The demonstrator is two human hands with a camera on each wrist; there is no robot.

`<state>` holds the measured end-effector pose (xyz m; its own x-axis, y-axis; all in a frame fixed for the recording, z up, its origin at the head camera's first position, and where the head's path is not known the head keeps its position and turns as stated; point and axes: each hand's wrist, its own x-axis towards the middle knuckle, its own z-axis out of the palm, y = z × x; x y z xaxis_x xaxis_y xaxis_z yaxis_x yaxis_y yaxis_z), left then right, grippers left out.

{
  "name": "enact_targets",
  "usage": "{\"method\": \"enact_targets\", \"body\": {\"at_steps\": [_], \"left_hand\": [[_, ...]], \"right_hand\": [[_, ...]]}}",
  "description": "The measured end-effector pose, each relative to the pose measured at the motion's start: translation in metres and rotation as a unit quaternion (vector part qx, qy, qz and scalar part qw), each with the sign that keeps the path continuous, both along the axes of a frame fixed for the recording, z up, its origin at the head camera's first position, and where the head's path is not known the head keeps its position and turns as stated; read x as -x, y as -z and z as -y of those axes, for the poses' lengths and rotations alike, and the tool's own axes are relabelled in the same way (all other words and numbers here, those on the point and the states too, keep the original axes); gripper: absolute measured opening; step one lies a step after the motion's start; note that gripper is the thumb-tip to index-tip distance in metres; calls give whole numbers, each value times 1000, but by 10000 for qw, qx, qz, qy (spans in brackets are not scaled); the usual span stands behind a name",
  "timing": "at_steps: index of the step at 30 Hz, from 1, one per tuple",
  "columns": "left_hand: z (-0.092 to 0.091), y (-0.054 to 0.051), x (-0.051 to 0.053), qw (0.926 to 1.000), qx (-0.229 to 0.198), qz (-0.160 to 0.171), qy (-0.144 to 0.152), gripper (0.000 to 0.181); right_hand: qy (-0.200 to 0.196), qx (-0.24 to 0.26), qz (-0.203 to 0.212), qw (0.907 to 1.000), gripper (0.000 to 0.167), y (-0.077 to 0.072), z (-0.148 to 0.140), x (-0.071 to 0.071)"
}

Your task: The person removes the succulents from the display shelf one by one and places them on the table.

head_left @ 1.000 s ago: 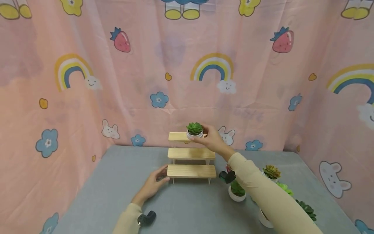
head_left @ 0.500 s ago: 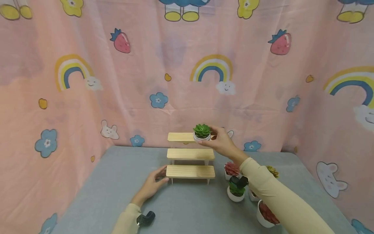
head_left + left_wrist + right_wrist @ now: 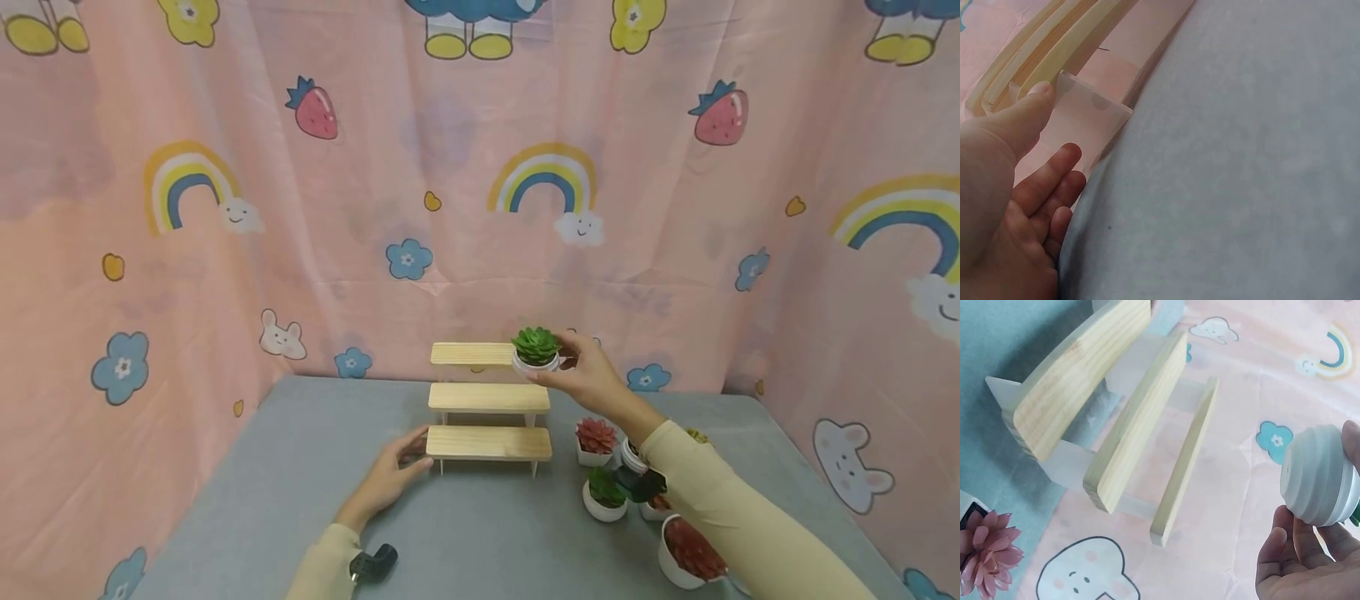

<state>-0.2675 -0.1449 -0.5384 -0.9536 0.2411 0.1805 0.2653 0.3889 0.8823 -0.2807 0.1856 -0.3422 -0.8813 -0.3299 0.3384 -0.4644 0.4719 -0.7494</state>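
Observation:
A three-tier wooden display stand (image 3: 489,443) with translucent legs stands at the table's far middle. My left hand (image 3: 388,475) grips its left end at the lowest tier; in the left wrist view the thumb (image 3: 1036,103) lies against that tier, the other fingers near the translucent leg panel (image 3: 1082,115). My right hand (image 3: 592,375) holds a green potted succulent (image 3: 536,345) by its white pot, in front of the top tier's right end. In the right wrist view, the ribbed white pot (image 3: 1322,475) sits between thumb and fingers, apart from the tiers.
Several potted succulents stand on the right of the grey table (image 3: 285,492): a pink one (image 3: 596,438), a green one (image 3: 605,495) and a dark red one (image 3: 690,552). Others are partly hidden under my right forearm. A pink patterned curtain (image 3: 480,283) hangs behind.
My right hand has moved right and slightly down with the green succulent, from over the top tier towards its right end. My left hand stays at the stand.

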Motion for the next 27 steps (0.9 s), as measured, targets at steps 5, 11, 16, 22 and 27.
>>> {"method": "enact_targets", "body": {"at_steps": [5, 11, 16, 22, 27], "left_hand": [[0, 1, -1, 10000, 68, -48, 27, 61], [0, -2, -2, 10000, 45, -21, 20, 60], [0, -2, -2, 10000, 60, -2, 9, 60], [0, 1, 0, 9999, 84, 3, 84, 61], [1, 1, 1, 9999, 26, -73, 126, 60]], "right_hand": [[49, -70, -26, 10000, 57, 1, -5, -6], [178, -97, 82, 9998, 57, 3, -9, -10], [119, 45, 152, 9998, 55, 6, -12, -12], [94, -26, 115, 9999, 58, 9, -15, -16], [79, -98, 86, 9999, 61, 12, -19, -21]]}}
